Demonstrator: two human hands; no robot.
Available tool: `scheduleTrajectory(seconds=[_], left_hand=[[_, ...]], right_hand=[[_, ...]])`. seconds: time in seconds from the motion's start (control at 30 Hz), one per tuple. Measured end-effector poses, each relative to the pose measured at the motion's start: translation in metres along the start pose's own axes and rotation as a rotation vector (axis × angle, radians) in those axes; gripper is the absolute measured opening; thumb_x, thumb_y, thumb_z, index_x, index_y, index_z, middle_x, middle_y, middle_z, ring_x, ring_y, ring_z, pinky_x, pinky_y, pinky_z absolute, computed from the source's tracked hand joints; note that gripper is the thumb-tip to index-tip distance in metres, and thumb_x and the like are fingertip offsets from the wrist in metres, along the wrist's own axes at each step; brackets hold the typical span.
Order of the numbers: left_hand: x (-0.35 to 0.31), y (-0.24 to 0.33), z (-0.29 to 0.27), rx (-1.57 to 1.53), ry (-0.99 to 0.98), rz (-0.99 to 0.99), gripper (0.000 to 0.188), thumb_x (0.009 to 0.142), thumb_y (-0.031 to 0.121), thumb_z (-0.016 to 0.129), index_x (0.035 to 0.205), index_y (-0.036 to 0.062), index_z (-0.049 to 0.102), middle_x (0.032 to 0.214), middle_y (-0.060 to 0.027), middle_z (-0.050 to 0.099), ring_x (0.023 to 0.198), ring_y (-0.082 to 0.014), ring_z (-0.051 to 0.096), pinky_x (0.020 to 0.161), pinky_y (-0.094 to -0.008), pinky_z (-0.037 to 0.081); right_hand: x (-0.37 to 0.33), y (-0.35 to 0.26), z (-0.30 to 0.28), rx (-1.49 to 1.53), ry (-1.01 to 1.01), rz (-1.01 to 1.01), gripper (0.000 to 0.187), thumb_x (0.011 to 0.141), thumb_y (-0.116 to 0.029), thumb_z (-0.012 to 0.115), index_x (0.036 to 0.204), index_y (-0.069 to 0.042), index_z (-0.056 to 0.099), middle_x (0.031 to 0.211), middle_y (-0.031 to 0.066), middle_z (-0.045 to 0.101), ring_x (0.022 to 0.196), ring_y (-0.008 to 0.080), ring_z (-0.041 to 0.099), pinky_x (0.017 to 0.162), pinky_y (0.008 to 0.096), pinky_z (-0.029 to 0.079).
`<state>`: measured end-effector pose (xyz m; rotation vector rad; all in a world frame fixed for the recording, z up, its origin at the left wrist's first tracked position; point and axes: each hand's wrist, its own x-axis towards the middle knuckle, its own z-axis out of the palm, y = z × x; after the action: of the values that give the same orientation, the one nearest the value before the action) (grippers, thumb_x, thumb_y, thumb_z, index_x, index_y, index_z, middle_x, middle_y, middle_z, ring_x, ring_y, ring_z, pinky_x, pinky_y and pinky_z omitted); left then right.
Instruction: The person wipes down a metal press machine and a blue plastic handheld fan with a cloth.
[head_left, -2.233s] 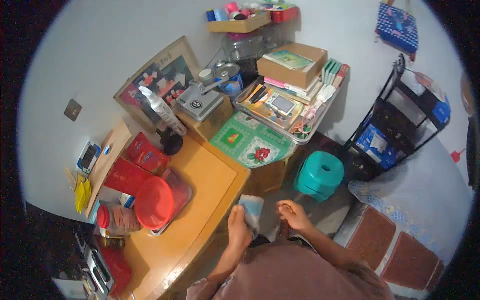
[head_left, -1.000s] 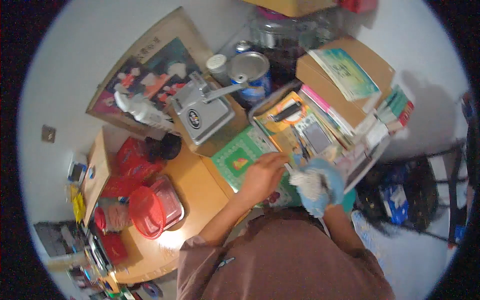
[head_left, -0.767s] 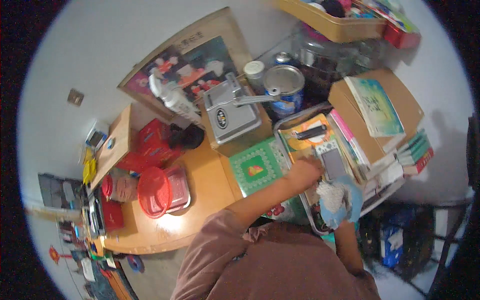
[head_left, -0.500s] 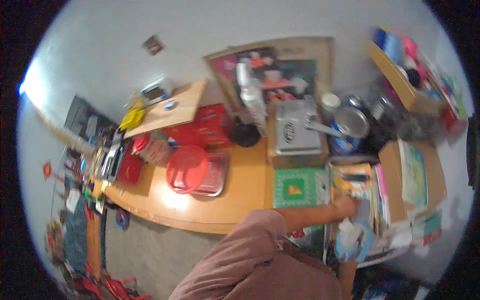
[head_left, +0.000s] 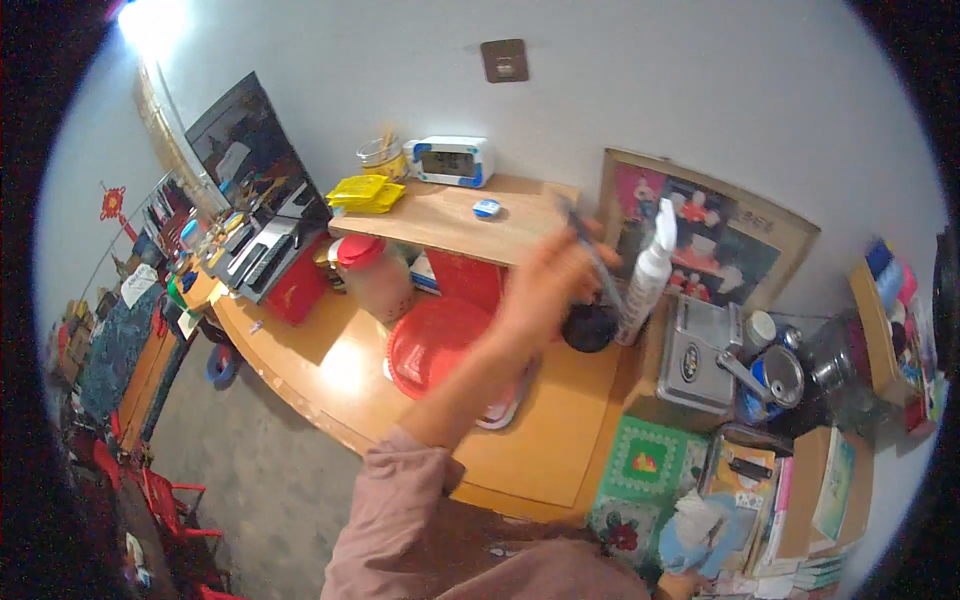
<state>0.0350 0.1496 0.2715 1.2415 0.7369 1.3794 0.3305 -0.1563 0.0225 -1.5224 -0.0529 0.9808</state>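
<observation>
My left hand point(head_left: 545, 285) is raised over the desk beside the wooden shelf, blurred by motion. Its fingers close round a slim dark pen-like stick point(head_left: 598, 255), whose exact kind is too smeared to tell. A white spray bottle point(head_left: 648, 285) and a black round container point(head_left: 590, 328) stand just beyond that hand. At the lower right edge only a part of my right hand point(head_left: 680, 585) shows, under a light blue and white cloth point(head_left: 698, 535) that it grips. The cloth hides most of its fingers.
A red plastic basket point(head_left: 435, 345) sits on the desk beside a red-lidded jar point(head_left: 375, 278). The shelf point(head_left: 450, 222) bears a digital clock point(head_left: 450, 162) and yellow packets point(head_left: 366, 193). Rightward stand a silver metal box point(head_left: 700, 355), a blue can point(head_left: 775, 380) and papers in a cardboard box point(head_left: 815, 490).
My left hand has left the papers at the right and risen leftward, carrying the slim dark stick. My right hand stays by the cloth. The view has swung to the left.
</observation>
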Motion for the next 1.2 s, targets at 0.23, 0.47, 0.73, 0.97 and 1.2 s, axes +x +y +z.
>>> scheduleTrajectory(seconds=[0.23, 0.47, 0.73, 0.97, 1.2], left_hand=[[0.064, 0.052, -0.188, -0.382, 0.146, 0.244, 0.027, 0.098, 0.010, 0.047, 0.125, 0.0084, 0.051, 0.112, -0.0132, 0.065, 0.076, -0.0107, 0.060, 0.064, -0.0235, 0.049], [0.117, 0.094, -0.280, 0.127, 0.473, 0.452, 0.026, 0.092, 0.010, 0.054, 0.117, 0.0047, 0.054, 0.103, -0.0104, 0.070, 0.074, -0.0086, 0.058, 0.061, -0.0225, 0.047], [0.169, 0.127, -0.332, 1.187, 0.890, 0.509, 0.029, 0.088, 0.019, 0.055, 0.114, 0.0061, 0.058, 0.089, -0.0035, 0.073, 0.081, -0.0196, 0.069, 0.075, -0.0334, 0.052], [0.219, 0.068, -0.413, 0.728, 0.239, 0.234, 0.049, 0.100, 0.044, 0.037, 0.129, 0.0080, 0.053, 0.119, -0.0119, 0.062, 0.106, -0.0233, 0.060, 0.088, -0.0350, 0.051], [0.278, 0.164, -0.535, 0.707, 0.164, 0.411, 0.041, 0.095, 0.010, 0.051, 0.136, 0.0080, 0.049, 0.131, -0.0141, 0.057, 0.114, -0.0218, 0.057, 0.094, -0.0301, 0.047]], right_hand=[[-0.013, -0.003, 0.095, -0.147, -0.169, -0.023, 0.020, 0.091, -0.027, 0.052, 0.085, -0.008, 0.056, 0.077, 0.0061, 0.055, 0.068, 0.0188, 0.053, 0.063, 0.0314, 0.046], [-0.025, -0.010, 0.159, -0.265, -0.282, -0.071, 0.019, 0.090, -0.024, 0.053, 0.083, -0.007, 0.057, 0.074, 0.0063, 0.055, 0.064, 0.0183, 0.053, 0.059, 0.0309, 0.045], [-0.039, -0.010, 0.172, -0.295, -0.306, -0.099, 0.018, 0.089, -0.022, 0.055, 0.081, -0.006, 0.057, 0.069, 0.0064, 0.055, 0.059, 0.0177, 0.053, 0.055, 0.0303, 0.045], [-0.063, -0.034, 0.149, -0.249, -0.359, -0.329, 0.017, 0.088, -0.019, 0.057, 0.078, -0.006, 0.058, 0.066, 0.0066, 0.055, 0.055, 0.0171, 0.053, 0.051, 0.0298, 0.044], [-0.054, -0.035, 0.081, -0.035, -0.514, -0.548, 0.017, 0.080, -0.007, 0.066, 0.096, -0.004, 0.062, 0.074, 0.0089, 0.061, 0.062, 0.0182, 0.059, 0.057, 0.0289, 0.048]])
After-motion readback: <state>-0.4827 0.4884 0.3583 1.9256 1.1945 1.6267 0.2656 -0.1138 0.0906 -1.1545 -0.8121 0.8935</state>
